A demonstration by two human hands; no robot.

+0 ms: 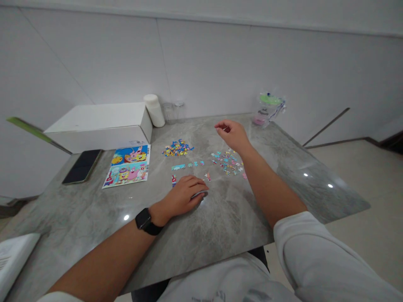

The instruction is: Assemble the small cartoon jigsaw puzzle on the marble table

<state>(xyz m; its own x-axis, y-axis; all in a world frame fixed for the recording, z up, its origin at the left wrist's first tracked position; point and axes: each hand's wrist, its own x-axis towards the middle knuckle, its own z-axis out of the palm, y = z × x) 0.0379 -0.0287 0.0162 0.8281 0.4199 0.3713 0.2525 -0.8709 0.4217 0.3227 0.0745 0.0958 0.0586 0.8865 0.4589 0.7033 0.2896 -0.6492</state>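
Blue-and-yellow puzzle pieces lie heaped. Paler pieces lie loosely scattered. A turquoise strip lies flat nearby.

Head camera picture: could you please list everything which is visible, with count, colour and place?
wall: one, white, behind table
table: one, grey, centre
box: one, white, back left
bottle: one, white, right of box
containers: two, clear, beside bottle
bag: one, clear with green and pink, back right
phone: one, black, left
picture sheet: one, multicoloured, right of phone
puzzle pieces: many, multicoloured, two piles and some between
papers: count unclear, white, lower left
strips: two, green and dark, beyond table sides
floor: one, beige, right
watch: one, black, left wrist
shirt: one, pale grey, bottom
left hand: one, on table
right hand: one, near right pile
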